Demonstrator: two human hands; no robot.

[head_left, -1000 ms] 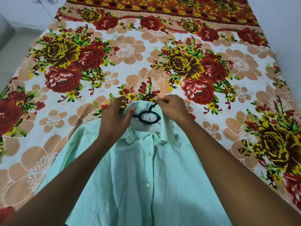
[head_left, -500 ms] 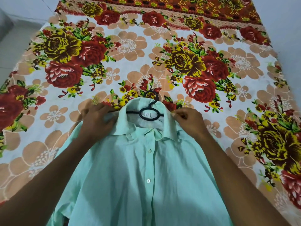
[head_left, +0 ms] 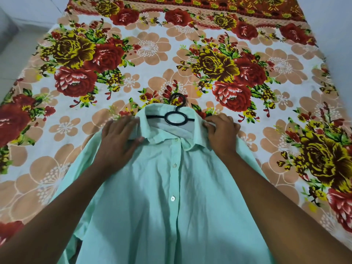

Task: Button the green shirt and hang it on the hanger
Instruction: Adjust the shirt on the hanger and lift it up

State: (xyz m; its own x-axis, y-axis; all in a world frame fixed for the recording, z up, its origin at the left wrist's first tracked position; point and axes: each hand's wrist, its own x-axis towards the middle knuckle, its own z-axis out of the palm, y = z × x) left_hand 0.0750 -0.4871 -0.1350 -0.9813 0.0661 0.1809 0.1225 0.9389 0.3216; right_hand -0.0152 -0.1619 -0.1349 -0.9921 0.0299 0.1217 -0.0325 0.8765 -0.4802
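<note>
A pale green shirt lies front up on the bed, its placket buttoned with white buttons showing. A black hanger sits inside the collar, its ring and hook sticking out beyond the neck. My left hand lies on the left shoulder of the shirt and pinches the left collar flap between fingers and thumb. At the right shoulder my right hand has its fingers curled round the edge of the right collar flap. The hanger's arms are hidden under the fabric.
The shirt lies on a bed covered by a floral sheet with red and yellow roses. Pale floor shows to the left of the bed and a pale wall to the right.
Both hands have moved apart from the hanger's ring at the collar's middle out to the two collar flaps. The collar now lies flatter and wider around the hanger.
</note>
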